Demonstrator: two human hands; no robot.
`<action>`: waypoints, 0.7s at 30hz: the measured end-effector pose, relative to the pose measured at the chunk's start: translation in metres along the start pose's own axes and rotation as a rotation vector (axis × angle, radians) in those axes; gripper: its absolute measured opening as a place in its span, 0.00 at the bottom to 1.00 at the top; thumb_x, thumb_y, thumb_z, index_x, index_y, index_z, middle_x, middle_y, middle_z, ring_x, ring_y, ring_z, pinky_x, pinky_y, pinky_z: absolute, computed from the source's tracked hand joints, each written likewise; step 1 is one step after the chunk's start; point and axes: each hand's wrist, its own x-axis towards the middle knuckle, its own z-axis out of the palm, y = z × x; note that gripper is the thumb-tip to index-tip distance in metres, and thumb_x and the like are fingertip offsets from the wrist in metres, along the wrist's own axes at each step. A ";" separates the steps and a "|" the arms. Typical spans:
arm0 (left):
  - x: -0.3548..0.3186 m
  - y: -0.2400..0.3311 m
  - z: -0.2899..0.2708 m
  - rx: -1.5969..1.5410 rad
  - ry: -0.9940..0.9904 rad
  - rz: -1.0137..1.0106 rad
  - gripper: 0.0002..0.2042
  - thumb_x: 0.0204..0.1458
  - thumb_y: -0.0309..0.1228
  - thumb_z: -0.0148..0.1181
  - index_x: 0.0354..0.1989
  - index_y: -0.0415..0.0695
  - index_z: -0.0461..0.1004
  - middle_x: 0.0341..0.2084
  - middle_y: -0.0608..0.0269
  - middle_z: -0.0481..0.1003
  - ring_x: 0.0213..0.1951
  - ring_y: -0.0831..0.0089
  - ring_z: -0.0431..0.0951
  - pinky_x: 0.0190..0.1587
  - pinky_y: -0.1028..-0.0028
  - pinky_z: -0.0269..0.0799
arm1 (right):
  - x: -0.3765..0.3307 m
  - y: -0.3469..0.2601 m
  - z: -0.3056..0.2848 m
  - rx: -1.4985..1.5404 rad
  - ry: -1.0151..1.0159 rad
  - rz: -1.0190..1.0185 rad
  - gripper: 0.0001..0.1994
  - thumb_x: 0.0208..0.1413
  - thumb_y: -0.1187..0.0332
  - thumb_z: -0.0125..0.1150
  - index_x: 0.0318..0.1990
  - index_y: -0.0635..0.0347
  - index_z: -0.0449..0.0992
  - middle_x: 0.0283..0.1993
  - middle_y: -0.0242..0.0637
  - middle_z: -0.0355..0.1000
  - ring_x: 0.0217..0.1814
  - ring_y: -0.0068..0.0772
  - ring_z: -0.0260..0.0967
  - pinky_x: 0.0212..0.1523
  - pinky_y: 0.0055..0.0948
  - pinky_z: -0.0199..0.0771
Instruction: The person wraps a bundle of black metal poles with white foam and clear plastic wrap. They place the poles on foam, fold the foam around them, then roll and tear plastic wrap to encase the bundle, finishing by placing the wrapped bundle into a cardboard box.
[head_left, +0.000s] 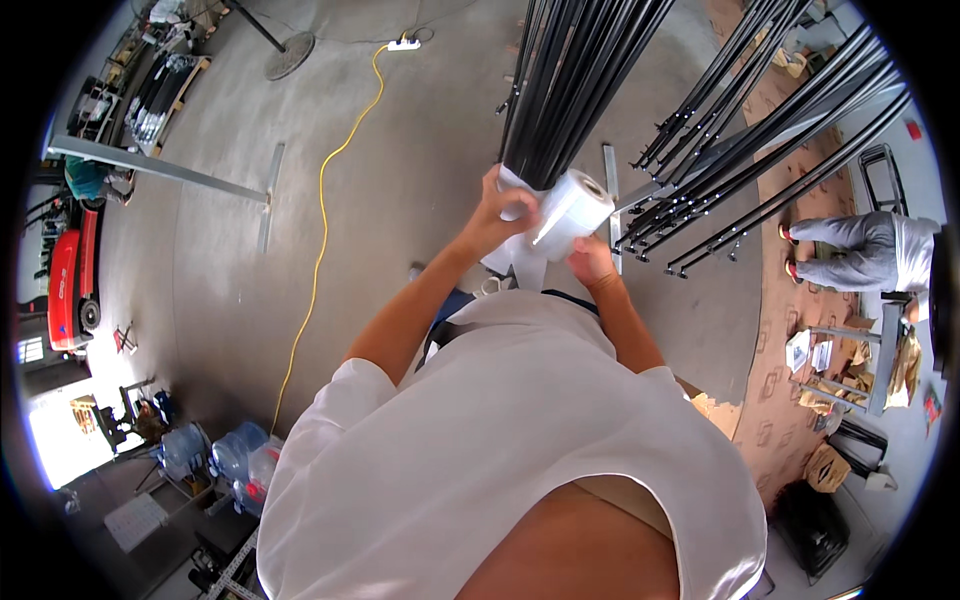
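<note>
A thick bundle of long black rods (pixel 575 95) slants away from me, its near end covered by clear plastic film. My left hand (pixel 495 215) curls round the left side of that covered end, fingers bent and slightly blurred. Against the right side of the bundle lies a roll of clear stretch film (pixel 578 215), its cardboard core showing at the upper right end. My right hand (pixel 592 262) is closed on the roll's lower end; its palm side is hidden. Loose film hangs between the two hands, in front of my white shirt.
More black rods (pixel 780 165) lie on a metal stand at the right, their ends pointing toward me. A yellow cable (pixel 322 220) runs across the floor to a white power strip (pixel 404 45). Another person (pixel 870 250) stands far right. Water bottles (pixel 235 455) stand lower left.
</note>
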 end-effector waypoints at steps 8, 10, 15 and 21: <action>0.013 -0.013 -0.011 -0.078 -0.049 0.033 0.10 0.44 0.32 0.60 0.34 0.48 0.68 0.43 0.65 0.63 0.55 0.64 0.48 0.58 0.64 0.44 | 0.004 0.002 0.014 -0.019 0.042 -0.080 0.39 0.30 0.65 0.63 0.57 0.63 0.56 0.52 0.37 0.62 0.57 0.37 0.56 0.58 0.36 0.52; 0.011 -0.002 -0.013 0.021 -0.093 0.035 0.10 0.44 0.33 0.61 0.33 0.48 0.68 0.45 0.64 0.62 0.55 0.65 0.50 0.58 0.65 0.44 | 0.000 0.001 0.023 -0.038 0.057 -0.096 0.40 0.30 0.65 0.63 0.57 0.62 0.56 0.52 0.38 0.62 0.57 0.37 0.56 0.58 0.36 0.51; 0.012 -0.002 -0.019 0.029 -0.141 0.065 0.11 0.39 0.33 0.64 0.32 0.49 0.72 0.46 0.60 0.64 0.56 0.61 0.50 0.59 0.64 0.45 | -0.005 0.002 0.037 -0.092 0.123 -0.159 0.38 0.31 0.67 0.62 0.57 0.63 0.56 0.52 0.38 0.62 0.57 0.36 0.56 0.58 0.35 0.51; 0.021 -0.020 -0.020 0.282 -0.132 0.166 0.09 0.42 0.29 0.61 0.33 0.46 0.73 0.37 0.63 0.72 0.53 0.61 0.59 0.58 0.64 0.49 | -0.011 -0.004 0.056 -0.151 0.119 -0.283 0.35 0.35 0.70 0.58 0.57 0.63 0.56 0.52 0.38 0.62 0.56 0.35 0.58 0.57 0.34 0.53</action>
